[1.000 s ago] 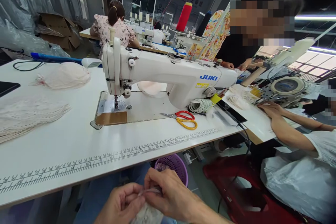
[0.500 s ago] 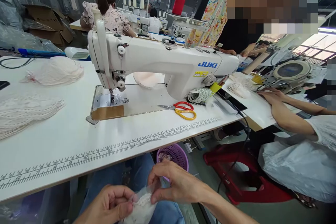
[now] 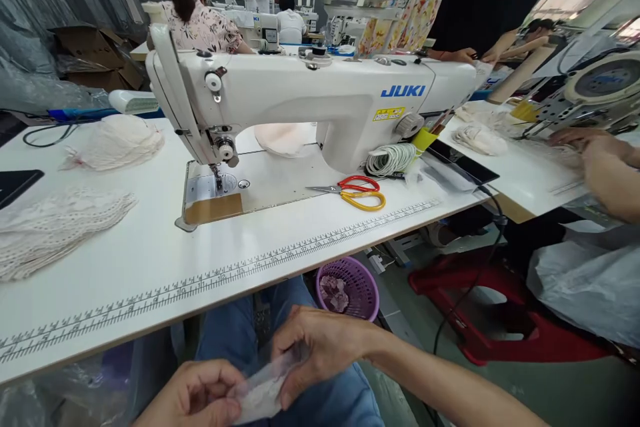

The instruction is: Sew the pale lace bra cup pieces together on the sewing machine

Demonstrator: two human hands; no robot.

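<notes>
Over my lap, below the table edge, both hands hold one piece of thin white fabric (image 3: 263, 395) with what looks like a lacy edge. My left hand (image 3: 195, 392) pinches its left end between thumb and fingers. At the right end, my right hand (image 3: 320, 353) has thumb and fingers closed on it. The lower part of the cloth runs out of view. On the table beyond stands a white sewing machine (image 3: 290, 90), with nothing visible under its needle. Red and yellow handled scissors (image 3: 363, 192) lie in front of it.
Stacks of white eyelet fabric (image 3: 60, 227) and pale cloth pieces (image 3: 117, 143) lie on the left. A printed ruler (image 3: 240, 273) follows the table's front edge. Below stands a purple basket (image 3: 367, 290); right of it, a red stool (image 3: 500, 320). Co-workers sit at other machines.
My view has tilted downward and shifted slightly. My hands keep hold of the white fabric, which is now turned so that a smoother, sheer face shows between them.
</notes>
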